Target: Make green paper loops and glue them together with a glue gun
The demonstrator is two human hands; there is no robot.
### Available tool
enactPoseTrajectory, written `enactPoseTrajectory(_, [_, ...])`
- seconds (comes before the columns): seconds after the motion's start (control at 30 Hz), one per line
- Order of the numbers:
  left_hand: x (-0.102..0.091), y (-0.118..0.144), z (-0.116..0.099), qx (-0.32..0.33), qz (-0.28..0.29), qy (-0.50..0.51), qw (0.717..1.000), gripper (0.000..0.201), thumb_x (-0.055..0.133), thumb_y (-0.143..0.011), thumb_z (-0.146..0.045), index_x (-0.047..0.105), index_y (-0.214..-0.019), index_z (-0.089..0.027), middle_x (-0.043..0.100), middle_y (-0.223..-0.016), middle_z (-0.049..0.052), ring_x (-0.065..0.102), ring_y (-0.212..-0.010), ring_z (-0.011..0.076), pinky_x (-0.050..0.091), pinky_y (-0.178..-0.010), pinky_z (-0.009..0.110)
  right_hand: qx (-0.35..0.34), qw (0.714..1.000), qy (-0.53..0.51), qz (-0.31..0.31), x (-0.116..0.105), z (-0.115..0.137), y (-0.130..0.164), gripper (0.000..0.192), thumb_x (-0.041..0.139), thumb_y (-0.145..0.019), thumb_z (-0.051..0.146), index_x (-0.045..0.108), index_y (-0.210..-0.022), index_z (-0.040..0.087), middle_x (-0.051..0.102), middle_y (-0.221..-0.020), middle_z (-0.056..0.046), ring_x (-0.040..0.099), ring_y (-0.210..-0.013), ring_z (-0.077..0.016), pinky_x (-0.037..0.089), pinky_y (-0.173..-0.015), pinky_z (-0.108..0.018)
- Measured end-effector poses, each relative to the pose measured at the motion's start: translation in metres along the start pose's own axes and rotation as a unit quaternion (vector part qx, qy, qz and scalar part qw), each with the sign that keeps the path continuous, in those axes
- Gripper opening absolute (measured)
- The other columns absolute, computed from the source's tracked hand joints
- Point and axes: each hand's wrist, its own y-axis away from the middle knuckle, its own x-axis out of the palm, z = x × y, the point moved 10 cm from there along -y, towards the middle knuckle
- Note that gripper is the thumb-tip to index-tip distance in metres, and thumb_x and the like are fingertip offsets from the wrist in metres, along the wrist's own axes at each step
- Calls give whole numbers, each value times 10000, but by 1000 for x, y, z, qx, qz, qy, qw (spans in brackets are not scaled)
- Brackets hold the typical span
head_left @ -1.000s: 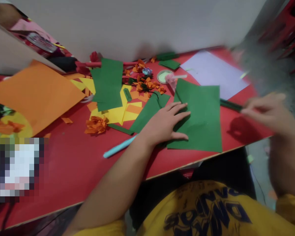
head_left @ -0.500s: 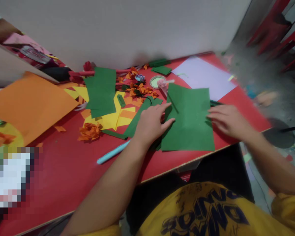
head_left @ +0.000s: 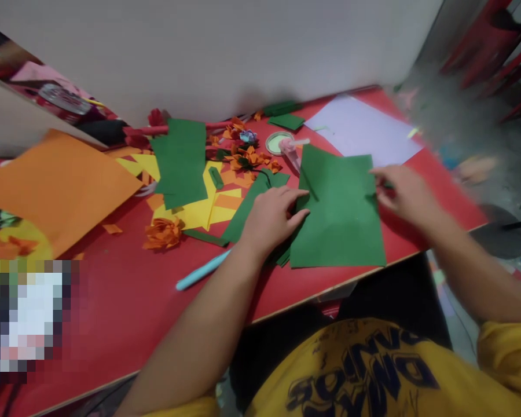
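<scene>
A green paper sheet (head_left: 338, 214), creased down its length, lies in front of me on the red table. My left hand (head_left: 274, 219) is open at its left edge, with thumb and forefinger apart and their tips over the paper. At the upper right edge is my right hand (head_left: 402, 194), fingers bent and a gap between forefinger and thumb; the forefinger tip touches the sheet. Beneath and beside my left hand lie more green paper pieces (head_left: 247, 211). A thin dark stick-like line (head_left: 309, 184) crosses the sheet's left part.
A light blue pen-like stick (head_left: 202, 271) lies by my left forearm. Orange paper flowers (head_left: 162, 233), yellow paper (head_left: 191, 214) and a large orange sheet (head_left: 61, 191) spread leftward. Behind are a round lid (head_left: 274, 145), a pink paper flower (head_left: 289, 149) and a lilac sheet (head_left: 364, 130).
My right hand has moved up along the sheet's right edge, its fingers more bent. My left hand stays at the left edge. The whole view has shifted slightly.
</scene>
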Motion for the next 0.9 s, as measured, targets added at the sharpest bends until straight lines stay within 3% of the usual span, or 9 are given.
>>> enactPoseTrajectory(0.1, [-1, 1, -1, 5, -3, 0, 1000, 396, 708, -1058, -414, 755, -1410, -240, 779, -1160, 104, 703, -1105, 310, 527, -994, 433, 81, 992, -20, -94, -55, -35, 15, 319, 671, -966, 151, 760, -1261, 237, 777, -1098, -149, 704, -991, -338, 563, -932, -516])
enactPoseTrajectory(0.2, [0, 1, 0, 4, 0, -1, 1000, 388, 712, -1059, -414, 758, -1404, -244, 784, -1185, 105, 707, -1120, 312, 527, -1007, 434, 121, 987, -93, -48, -83, -68, 32, 87, 760, -967, 275, 802, -1042, 284, 804, -1025, -118, 729, -924, -310, 583, -861, -505])
enactPoseTrajectory(0.27, [-1, 0, 1, -2, 0, -1, 1000, 389, 718, -1057, -414, 760, -1403, -243, 785, -1183, 103, 709, -1126, 315, 526, -1003, 433, 143, 975, -172, -9, -93, -83, 44, 76, 849, -933, 376, 828, -984, 323, 815, -925, -87, 736, -825, -289, 600, -762, -481])
enactPoseTrajectory(0.37, [-2, 0, 1, -5, -4, 0, 1000, 395, 722, -1055, -411, 764, -1405, -233, 783, -1177, 106, 708, -1144, 320, 523, -1006, 432, 145, 967, -209, -14, -100, -78, 54, 93, 926, -884, 388, 851, -927, 354, 815, -841, -73, 739, -751, -267, 602, -677, -453])
enactPoseTrajectory(0.43, [-2, 0, 1, -4, -1, 1, 1000, 385, 719, -1054, -409, 764, -1401, -246, 785, -1188, 103, 706, -1153, 318, 522, -1020, 432, 124, 969, -214, -22, -87, -53, 52, 94, 918, -876, 364, 858, -944, 339, 828, -849, -51, 752, -739, -244, 625, -689, -429])
enactPoseTrajectory(0.5, [-1, 0, 1, 0, 2, 3, 1000, 375, 712, -1055, -413, 765, -1392, -257, 787, -1204, 100, 705, -1148, 314, 524, -1029, 434, 117, 972, -206, 6, -54, -23, 45, 58, 819, -946, 331, 846, -992, 306, 855, -947, -46, 788, -820, -240, 659, -776, -424])
enactPoseTrajectory(0.63, [-1, 0, 0, 10, -3, 3, 1000, 376, 697, -1060, -424, 762, -1388, -252, 788, -1229, 106, 704, -1146, 316, 531, -1036, 445, 35, 980, -173, 92, 15, 30, 22, 100, 740, -992, 250, 832, -1028, 245, 853, -1010, -74, 802, -925, -250, 650, -878, -418])
enactPoseTrajectory(0.73, [0, 0, 0, 9, 1, -2, 1000, 383, 695, -1058, -418, 762, -1396, -249, 792, -1213, 108, 706, -1143, 320, 534, -1030, 445, 26, 978, -150, 144, 42, 32, 14, 125, 786, -960, 196, 823, -1074, 231, 849, -1039, -84, 796, -958, -255, 634, -904, -409])
enactPoseTrajectory(0.9, [1, -1, 0, 3, 8, -3, 1000, 385, 704, -1051, -410, 768, -1394, -247, 788, -1181, 107, 710, -1124, 320, 533, -1003, 442, 7, 977, -135, 164, 52, 29, 14, 197, 697, -995, 146, 801, -1144, 221, 839, -1026, -97, 791, -988, -276, 617, -919, -419])
